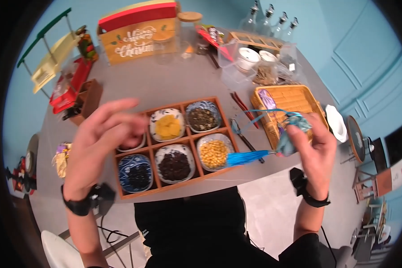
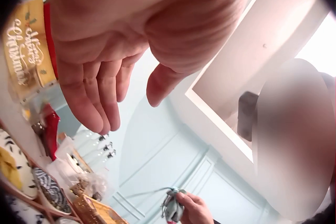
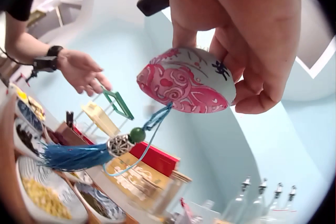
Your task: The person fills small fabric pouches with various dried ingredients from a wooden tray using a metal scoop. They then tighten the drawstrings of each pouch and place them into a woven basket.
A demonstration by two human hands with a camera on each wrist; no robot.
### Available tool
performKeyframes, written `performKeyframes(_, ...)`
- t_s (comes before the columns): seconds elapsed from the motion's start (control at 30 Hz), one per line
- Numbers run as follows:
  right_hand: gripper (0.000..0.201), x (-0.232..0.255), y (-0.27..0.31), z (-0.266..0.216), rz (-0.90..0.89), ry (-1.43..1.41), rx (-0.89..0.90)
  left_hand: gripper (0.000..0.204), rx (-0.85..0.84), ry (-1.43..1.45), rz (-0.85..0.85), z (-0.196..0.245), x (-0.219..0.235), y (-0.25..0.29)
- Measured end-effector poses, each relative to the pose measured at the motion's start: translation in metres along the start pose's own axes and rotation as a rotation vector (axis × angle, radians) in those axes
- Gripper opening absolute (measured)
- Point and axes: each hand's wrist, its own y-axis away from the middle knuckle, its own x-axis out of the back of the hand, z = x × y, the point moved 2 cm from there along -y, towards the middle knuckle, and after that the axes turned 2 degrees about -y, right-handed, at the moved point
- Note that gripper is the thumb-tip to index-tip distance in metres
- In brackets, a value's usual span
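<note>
My right hand (image 1: 315,149) pinches a fabric sachet (image 3: 184,85) up in the air, between the thumb and fingers. The sachet is pale blue with a pink swirled pattern. From it hangs a cord with a green bead (image 3: 137,134), a silver openwork bead (image 3: 119,144) and a blue tassel (image 1: 248,157), which overlaps a bowl of yellow kernels (image 1: 213,152) in the head view. My left hand (image 1: 102,138) holds nothing, its fingers loosely bent over the left end of a divided wooden tray (image 1: 201,177). It partly hides the upper left bowl.
Other bowls in the tray hold yellow pieces (image 1: 167,127), dried herbs (image 1: 202,118) and dark pieces (image 1: 174,166). To the right stands a wicker basket (image 1: 306,96), beside red sticks (image 1: 243,107). A Christmas box (image 1: 138,40) and clear plastic bins (image 1: 234,76) stand farther back.
</note>
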Motion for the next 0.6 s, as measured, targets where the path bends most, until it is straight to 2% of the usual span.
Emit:
performKeyframes(0.1, 0.020, 0.052, 0.009, 0.025, 0.073, 0.200, -0.009, 0.048, 0.052, -0.024, 0.062, -0.037, 0.028, 0.030)
performKeyframes(0.27, 0.021, 0.118, 0.007, 0.053, 0.154, 0.440, -0.125, 0.040, 0.086, -0.021, 0.155, -0.078, 0.057, 0.083)
performKeyframes(0.33, 0.023, 0.121, -0.007, 0.057, 0.163, 0.524, -0.192, 0.039, 0.106, 0.017, 0.245, -0.088, 0.064, 0.096)
performKeyframes(0.4, 0.025, 0.116, -0.028, 0.075, 0.035, 0.494, -0.322, 0.039, 0.120, 0.023, 0.261, -0.098, 0.066, 0.105)
performKeyframes(0.47, 0.028, 0.108, -0.053, 0.109, -0.101, 0.520, -0.264, 0.039, 0.146, 0.041, 0.363, -0.108, 0.067, 0.111)
performKeyframes(0.53, 0.030, 0.096, -0.079, 0.155, -0.207, 0.480, -0.368, 0.038, 0.142, 0.067, 0.391, -0.115, 0.068, 0.119)
performKeyframes(0.6, 0.035, 0.069, -0.100, 0.168, -0.236, 0.391, -0.454, 0.036, 0.180, 0.111, 0.449, -0.123, 0.068, 0.127)
